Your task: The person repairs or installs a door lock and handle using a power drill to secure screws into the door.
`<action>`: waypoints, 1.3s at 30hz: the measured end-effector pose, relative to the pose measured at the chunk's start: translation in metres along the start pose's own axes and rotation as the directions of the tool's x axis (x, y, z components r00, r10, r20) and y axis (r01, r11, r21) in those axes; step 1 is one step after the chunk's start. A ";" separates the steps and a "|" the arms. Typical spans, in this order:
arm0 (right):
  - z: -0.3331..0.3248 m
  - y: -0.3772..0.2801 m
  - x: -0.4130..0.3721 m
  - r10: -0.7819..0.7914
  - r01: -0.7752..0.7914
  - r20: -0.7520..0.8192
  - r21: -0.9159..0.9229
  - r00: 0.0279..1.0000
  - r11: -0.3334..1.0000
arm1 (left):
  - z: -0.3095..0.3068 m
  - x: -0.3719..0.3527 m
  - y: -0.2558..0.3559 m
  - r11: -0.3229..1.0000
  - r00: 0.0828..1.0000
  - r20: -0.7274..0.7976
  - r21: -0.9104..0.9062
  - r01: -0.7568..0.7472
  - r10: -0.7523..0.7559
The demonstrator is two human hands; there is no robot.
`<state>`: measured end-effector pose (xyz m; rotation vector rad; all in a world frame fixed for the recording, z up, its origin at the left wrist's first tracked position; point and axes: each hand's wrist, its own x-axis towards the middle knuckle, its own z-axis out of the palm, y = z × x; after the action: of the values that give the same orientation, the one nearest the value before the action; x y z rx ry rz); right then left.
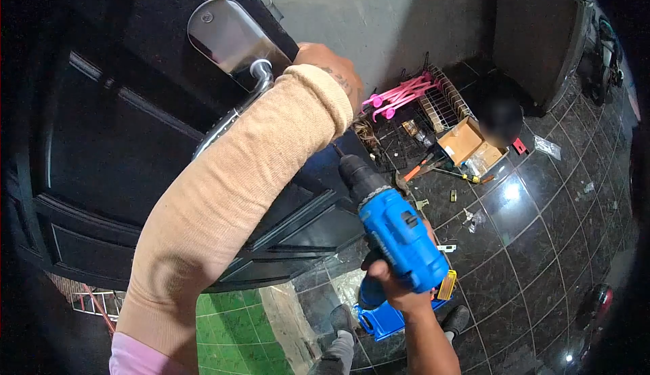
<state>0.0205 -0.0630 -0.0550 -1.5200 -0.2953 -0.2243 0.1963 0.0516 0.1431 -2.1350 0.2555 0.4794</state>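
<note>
My left hand [332,70], with a tan sleeve covering the forearm, rests at the edge of the black panelled door [135,151]. Its fingers curl over the edge and are mostly hidden from view. Right beside it on the door sits a shiny lock plate [230,33] with a lever handle [261,77], partly covered by my left forearm. My right hand [396,287] is closed around the grip of a blue cordless drill [403,236]. The drill's chuck and bit point up toward the door edge, below my left wrist.
On dark tiles [542,239] lie an open cardboard box [464,144], a wire rack [447,97], pink plastic parts [403,94] and scattered tools. A blue case [386,321] lies by my feet. Green tiles [233,327] show beneath the door. A grey wall [379,9] stands behind.
</note>
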 end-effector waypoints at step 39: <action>0.022 -0.021 -0.040 0.619 -0.482 0.244 0.839 0.747 0.252 | -0.004 -0.017 0.013 0.998 0.997 -0.079 0.057 -0.007 0.012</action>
<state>-0.0250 -0.0435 -0.0479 -0.4544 0.2687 0.3835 0.1773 0.0407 0.1428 -2.1006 0.3203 0.3895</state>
